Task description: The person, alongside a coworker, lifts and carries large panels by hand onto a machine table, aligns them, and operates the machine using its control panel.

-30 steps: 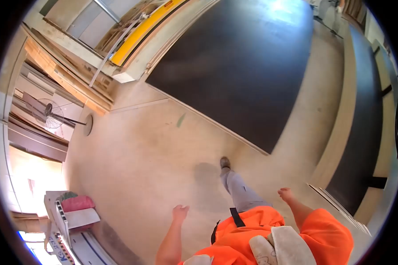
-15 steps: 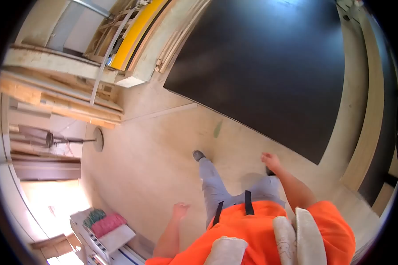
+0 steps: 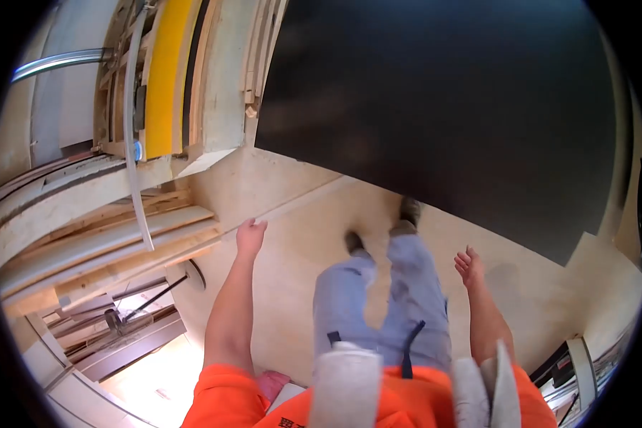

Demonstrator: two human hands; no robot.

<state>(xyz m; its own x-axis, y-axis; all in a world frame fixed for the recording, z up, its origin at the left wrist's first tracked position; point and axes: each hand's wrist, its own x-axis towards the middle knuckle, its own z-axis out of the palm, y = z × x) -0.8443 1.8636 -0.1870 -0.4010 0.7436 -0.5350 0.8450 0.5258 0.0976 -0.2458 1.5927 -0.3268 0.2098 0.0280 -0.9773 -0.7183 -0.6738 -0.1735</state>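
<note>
My left hand (image 3: 251, 237) hangs out in front over the pale floor (image 3: 292, 264), holding nothing, its thumb apart from the fingers. On the other side my right hand (image 3: 469, 267) has its fingers loosely spread and is also bare of any object. A large black panel (image 3: 435, 107) fills the upper middle and right. Its near edge lies a short way beyond my right hand, with no contact. My shoes (image 3: 407, 211) stand close to that edge.
At upper left is a workbench (image 3: 221, 121) with a yellow strip (image 3: 167, 78) and thin wood strips beside it. Stacked boards (image 3: 157, 232) lie below. A stand with a round base (image 3: 196, 274) is at left, and a pink cloth (image 3: 272, 384) near my left sleeve.
I have stepped toward the black panel, which now looks larger and nearer. My left hand has swung forward and up; my right hand has shifted slightly right and its fingers have spread.
</note>
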